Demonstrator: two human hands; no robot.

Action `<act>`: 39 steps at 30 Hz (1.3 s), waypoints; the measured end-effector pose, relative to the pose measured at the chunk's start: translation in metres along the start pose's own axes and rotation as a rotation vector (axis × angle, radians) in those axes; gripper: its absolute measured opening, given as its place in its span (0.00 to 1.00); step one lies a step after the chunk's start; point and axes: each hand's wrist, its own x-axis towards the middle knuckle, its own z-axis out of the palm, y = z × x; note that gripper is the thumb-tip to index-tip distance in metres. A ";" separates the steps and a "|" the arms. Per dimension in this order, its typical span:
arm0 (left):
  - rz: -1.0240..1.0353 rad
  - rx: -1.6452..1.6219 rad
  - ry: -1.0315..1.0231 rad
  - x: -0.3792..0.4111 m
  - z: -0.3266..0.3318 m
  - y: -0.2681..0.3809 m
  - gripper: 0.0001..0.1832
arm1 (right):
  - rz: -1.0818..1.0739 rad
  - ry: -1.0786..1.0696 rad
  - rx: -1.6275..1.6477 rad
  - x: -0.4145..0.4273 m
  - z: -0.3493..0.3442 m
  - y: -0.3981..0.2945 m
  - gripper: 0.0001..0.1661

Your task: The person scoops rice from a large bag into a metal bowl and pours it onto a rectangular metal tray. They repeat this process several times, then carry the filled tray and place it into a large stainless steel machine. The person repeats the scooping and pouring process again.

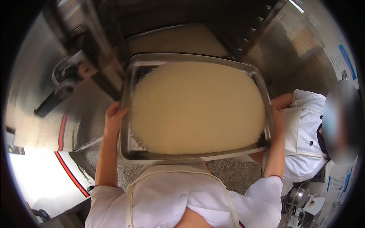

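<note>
I hold a deep rectangular stainless-steel tray (182, 160) level in front of my waist. A broad layer of pale grains, apparently rice (196, 108), covers most of its bottom, leaving bare metal at the corners. My left hand (115, 117) grips the left end wall with the thumb at the rim. On the opposite end, my right hand (277, 114) is closed around the edge, its fingers mostly hidden. Just beyond the tray's far rim is the dark inside of a metal cabinet, where a second tray of similar grains (176, 40) sits.
Rail supports (253, 29) line the cabinet's right inner wall. A black-handled door latch (54, 98) juts out at left. Close on my right stands a co-worker in a white jacket (306, 136), one arm near my right hand. Speckled flooring (233, 173) shows below.
</note>
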 end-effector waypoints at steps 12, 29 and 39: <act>-0.120 -0.195 0.296 0.021 0.066 -0.009 0.04 | 0.302 -0.225 0.355 0.149 0.050 -0.073 0.31; -0.120 -1.117 0.363 -0.045 0.152 -0.052 0.26 | -0.135 -0.190 0.644 0.223 0.112 -0.064 0.39; 0.045 -1.162 0.456 0.032 0.145 -0.052 0.27 | -0.133 0.048 0.415 0.240 0.131 -0.061 0.10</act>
